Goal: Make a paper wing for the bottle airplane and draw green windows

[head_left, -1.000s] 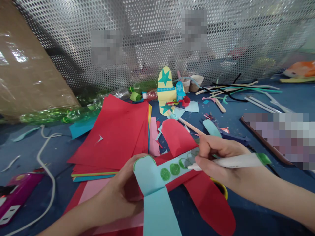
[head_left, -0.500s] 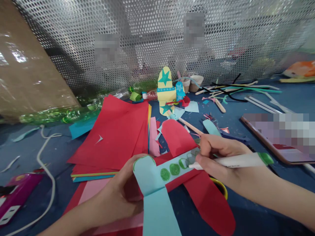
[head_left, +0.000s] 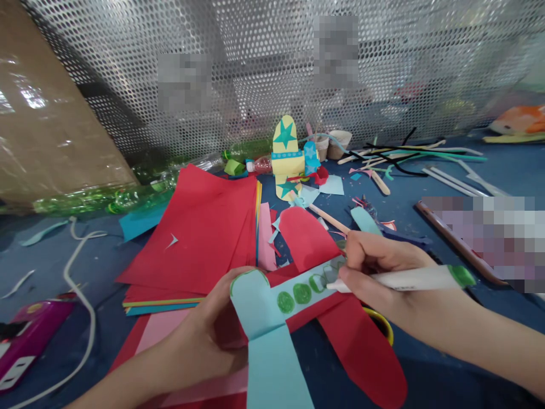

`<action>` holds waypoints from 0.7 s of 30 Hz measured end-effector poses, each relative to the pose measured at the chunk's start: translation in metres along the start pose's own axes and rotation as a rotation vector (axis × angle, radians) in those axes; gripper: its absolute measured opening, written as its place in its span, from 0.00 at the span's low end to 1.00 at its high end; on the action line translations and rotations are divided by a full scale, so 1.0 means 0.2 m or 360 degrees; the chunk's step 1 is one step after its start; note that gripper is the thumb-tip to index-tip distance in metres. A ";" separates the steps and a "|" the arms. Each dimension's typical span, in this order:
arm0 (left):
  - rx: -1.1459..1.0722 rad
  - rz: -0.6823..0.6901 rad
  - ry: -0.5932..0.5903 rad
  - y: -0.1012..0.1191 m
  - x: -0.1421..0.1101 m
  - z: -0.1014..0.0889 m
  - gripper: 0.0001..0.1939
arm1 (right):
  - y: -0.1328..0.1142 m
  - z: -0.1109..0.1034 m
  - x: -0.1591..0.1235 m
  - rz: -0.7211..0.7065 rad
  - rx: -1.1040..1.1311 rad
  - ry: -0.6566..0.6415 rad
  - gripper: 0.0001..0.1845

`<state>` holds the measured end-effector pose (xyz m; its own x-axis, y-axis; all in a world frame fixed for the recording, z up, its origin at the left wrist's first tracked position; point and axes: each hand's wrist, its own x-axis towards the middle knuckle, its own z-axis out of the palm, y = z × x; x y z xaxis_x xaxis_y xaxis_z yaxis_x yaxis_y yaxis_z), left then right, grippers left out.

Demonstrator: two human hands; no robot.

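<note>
A paper airplane model with red wings and light blue strips is in front of me, gripped at its blue tail end by my left hand. My right hand pinches a white marker with a green end. Its tip touches the light blue strip along the body, beside a partly coloured green circle. Two filled green circles lie to the left, and pencil outlines show to the right. One red wing points away from me, the other towards me. My left fingertips are hidden behind the model.
Red paper sheets are stacked left of centre. A yellow paper plane stands at the back among scraps and plastic bottles. Sticks and pipe cleaners lie at the back right, near a phone. A purple power strip and white cable sit left.
Very little differs. The marker's rear end has shifted slightly to the right, while its tip stays at the third circle. My left hand and the model remain in place.
</note>
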<state>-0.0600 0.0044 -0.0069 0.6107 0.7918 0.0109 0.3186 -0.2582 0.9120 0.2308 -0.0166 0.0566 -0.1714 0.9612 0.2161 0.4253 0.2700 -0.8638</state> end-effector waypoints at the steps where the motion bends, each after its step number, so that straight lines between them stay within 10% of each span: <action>1: 0.0020 0.0009 -0.0004 0.00 0.00 0.00 0.46 | 0.00 0.00 0.00 -0.0009 -0.0005 0.0002 0.12; 21: -0.0008 0.0027 0.0002 0.00 0.00 0.00 0.44 | 0.00 0.00 0.01 0.0016 -0.0008 0.0044 0.12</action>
<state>-0.0596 0.0047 -0.0063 0.6151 0.7880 0.0266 0.3045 -0.2685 0.9139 0.2302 -0.0147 0.0568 -0.1423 0.9650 0.2201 0.4312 0.2606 -0.8638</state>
